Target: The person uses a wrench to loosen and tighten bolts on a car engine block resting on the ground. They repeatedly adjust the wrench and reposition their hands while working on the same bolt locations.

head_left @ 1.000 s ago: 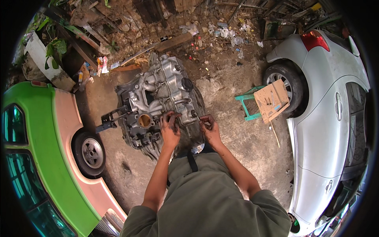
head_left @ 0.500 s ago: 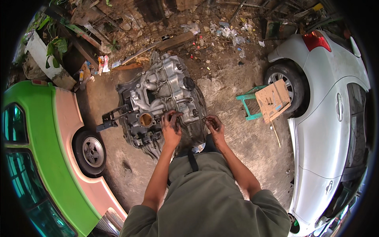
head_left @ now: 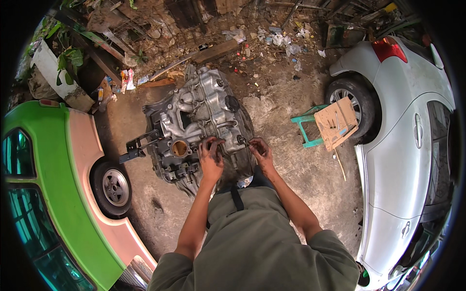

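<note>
Curling right hand [head_left: 262,153]: thumb and fingertips nearly together beside the engine [head_left: 199,126] — cannot tell whether they hold anything.
Left hand [head_left: 211,159]: fingers bent over the near side — hold unclear.
Engine: between green car [head_left: 60,165] and silver car [head_left: 393,145].

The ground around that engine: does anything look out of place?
Yes: loose litter lies scattered beyond the engine, looking untidy, and a board sits askew on the green stool, jutting past its edge.

Person [head_left: 194,218] is wearing loose olive shirt [head_left: 262,237] with short, wide sleeves [head_left: 335,254]. Narrow black strap [head_left: 237,199] is hanging over shirt's lower front. Dark trousers [head_left: 259,179] are showing below. Fingers [head_left: 208,141] are looking grimy.
</note>
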`<move>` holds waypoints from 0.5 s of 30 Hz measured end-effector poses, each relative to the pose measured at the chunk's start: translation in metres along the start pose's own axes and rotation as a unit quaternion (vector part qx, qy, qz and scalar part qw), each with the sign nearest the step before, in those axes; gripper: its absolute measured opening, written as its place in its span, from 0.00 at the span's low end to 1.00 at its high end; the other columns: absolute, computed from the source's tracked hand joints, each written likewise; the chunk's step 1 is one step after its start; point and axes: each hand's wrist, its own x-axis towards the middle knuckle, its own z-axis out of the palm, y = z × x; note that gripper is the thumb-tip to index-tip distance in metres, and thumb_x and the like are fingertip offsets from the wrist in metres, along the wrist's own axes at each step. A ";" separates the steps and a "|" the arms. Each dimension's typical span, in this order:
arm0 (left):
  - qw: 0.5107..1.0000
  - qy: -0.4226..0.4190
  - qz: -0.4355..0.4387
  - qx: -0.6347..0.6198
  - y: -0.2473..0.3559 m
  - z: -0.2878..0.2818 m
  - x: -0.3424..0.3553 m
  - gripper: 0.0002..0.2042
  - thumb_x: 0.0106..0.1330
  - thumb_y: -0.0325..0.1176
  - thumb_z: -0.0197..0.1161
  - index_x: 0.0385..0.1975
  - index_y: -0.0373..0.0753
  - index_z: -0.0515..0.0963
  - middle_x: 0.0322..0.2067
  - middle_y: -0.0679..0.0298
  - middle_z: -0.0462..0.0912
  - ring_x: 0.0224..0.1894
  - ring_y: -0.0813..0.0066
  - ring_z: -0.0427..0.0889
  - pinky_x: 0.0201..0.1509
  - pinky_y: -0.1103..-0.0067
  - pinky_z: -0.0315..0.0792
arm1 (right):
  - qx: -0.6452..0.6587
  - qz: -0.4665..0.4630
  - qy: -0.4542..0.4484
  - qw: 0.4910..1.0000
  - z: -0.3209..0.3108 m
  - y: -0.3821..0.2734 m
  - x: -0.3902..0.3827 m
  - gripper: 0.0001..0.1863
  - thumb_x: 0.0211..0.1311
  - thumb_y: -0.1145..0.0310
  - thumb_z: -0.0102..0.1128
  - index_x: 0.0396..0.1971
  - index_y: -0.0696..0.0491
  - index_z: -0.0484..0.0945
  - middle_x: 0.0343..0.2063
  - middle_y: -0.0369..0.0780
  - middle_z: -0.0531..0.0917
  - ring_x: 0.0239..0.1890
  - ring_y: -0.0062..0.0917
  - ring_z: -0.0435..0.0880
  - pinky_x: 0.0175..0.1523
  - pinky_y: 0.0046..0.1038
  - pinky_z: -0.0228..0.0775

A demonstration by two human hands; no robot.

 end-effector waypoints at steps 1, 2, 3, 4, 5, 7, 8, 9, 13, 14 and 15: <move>1.000 0.005 0.005 -0.003 -0.001 0.000 0.000 0.21 0.49 0.17 0.54 0.43 0.43 0.81 0.49 0.58 0.73 0.52 0.55 0.72 0.55 0.63 0.69 | 0.003 -0.005 -0.005 1.000 0.000 0.000 0.001 0.09 0.66 0.72 0.63 0.44 0.55 0.77 0.36 0.30 0.78 0.37 0.13 0.73 0.45 0.19 0.65; 1.000 -0.004 -0.004 -0.005 -0.002 0.000 0.000 0.22 0.49 0.18 0.54 0.44 0.44 0.81 0.49 0.58 0.73 0.52 0.55 0.71 0.57 0.63 0.68 | 0.005 0.005 -0.004 1.000 -0.001 0.001 0.002 0.09 0.66 0.72 0.63 0.44 0.55 0.77 0.35 0.30 0.78 0.37 0.12 0.73 0.45 0.18 0.64; 1.000 -0.011 -0.010 -0.009 -0.003 0.000 0.000 0.22 0.49 0.18 0.55 0.45 0.44 0.81 0.49 0.58 0.72 0.53 0.55 0.71 0.58 0.62 0.67 | 0.007 0.007 -0.006 1.000 -0.002 0.001 0.002 0.09 0.66 0.72 0.63 0.44 0.55 0.77 0.35 0.30 0.77 0.37 0.12 0.73 0.44 0.18 0.64; 1.000 -0.018 -0.016 -0.014 -0.003 0.001 0.000 0.22 0.49 0.19 0.55 0.45 0.45 0.80 0.50 0.59 0.72 0.54 0.55 0.71 0.60 0.62 0.66 | 0.008 -0.003 -0.013 1.000 -0.003 0.002 0.003 0.09 0.66 0.72 0.63 0.43 0.55 0.77 0.35 0.29 0.77 0.37 0.12 0.72 0.44 0.18 0.63; 1.000 -0.017 -0.016 -0.013 -0.004 0.001 0.000 0.22 0.49 0.19 0.55 0.45 0.45 0.80 0.50 0.59 0.72 0.54 0.55 0.71 0.60 0.62 0.66 | 0.001 0.009 -0.011 1.000 -0.004 0.003 0.005 0.09 0.66 0.72 0.63 0.43 0.55 0.78 0.35 0.29 0.77 0.37 0.11 0.72 0.43 0.18 0.63; 1.000 -0.020 -0.015 -0.013 -0.005 0.002 -0.001 0.22 0.49 0.19 0.55 0.46 0.45 0.80 0.50 0.59 0.72 0.54 0.55 0.71 0.60 0.62 0.66 | -0.022 0.019 -0.011 0.999 -0.005 0.005 0.007 0.08 0.66 0.72 0.63 0.43 0.55 0.78 0.34 0.29 0.77 0.36 0.11 0.72 0.43 0.17 0.62; 1.000 -0.017 -0.012 -0.007 -0.005 0.002 -0.001 0.22 0.49 0.19 0.55 0.46 0.45 0.80 0.50 0.59 0.72 0.54 0.55 0.71 0.60 0.61 0.66 | -0.013 0.015 -0.016 1.000 -0.005 0.006 0.007 0.08 0.66 0.72 0.63 0.43 0.55 0.78 0.34 0.29 0.77 0.36 0.11 0.71 0.43 0.17 0.62; 1.000 -0.016 -0.010 -0.002 -0.005 0.002 -0.001 0.22 0.49 0.19 0.55 0.46 0.45 0.80 0.50 0.59 0.72 0.54 0.55 0.71 0.60 0.61 0.66 | -0.012 0.020 -0.015 1.000 -0.005 0.006 0.007 0.08 0.66 0.72 0.63 0.43 0.55 0.78 0.34 0.29 0.77 0.36 0.11 0.71 0.43 0.17 0.62; 1.000 -0.014 -0.006 0.006 -0.004 0.001 -0.001 0.23 0.49 0.19 0.55 0.46 0.46 0.79 0.50 0.59 0.72 0.54 0.56 0.71 0.60 0.61 0.66 | -0.020 0.014 0.009 1.000 0.006 -0.002 0.005 0.08 0.67 0.72 0.62 0.43 0.55 0.78 0.33 0.30 0.77 0.35 0.11 0.72 0.43 0.17 0.62; 1.000 -0.017 -0.012 -0.001 -0.003 0.001 -0.001 0.23 0.49 0.19 0.55 0.46 0.46 0.79 0.50 0.59 0.72 0.54 0.56 0.71 0.60 0.61 0.66 | -0.025 0.007 0.019 0.999 0.009 -0.006 0.003 0.07 0.68 0.72 0.62 0.44 0.55 0.78 0.33 0.30 0.77 0.35 0.11 0.72 0.42 0.17 0.63; 1.000 -0.017 -0.013 -0.003 -0.003 0.001 -0.001 0.23 0.49 0.19 0.55 0.46 0.46 0.79 0.50 0.59 0.72 0.54 0.56 0.71 0.60 0.61 0.66 | -0.030 0.000 0.029 0.999 0.013 -0.011 0.001 0.07 0.68 0.72 0.62 0.44 0.55 0.78 0.33 0.30 0.77 0.35 0.12 0.72 0.42 0.17 0.63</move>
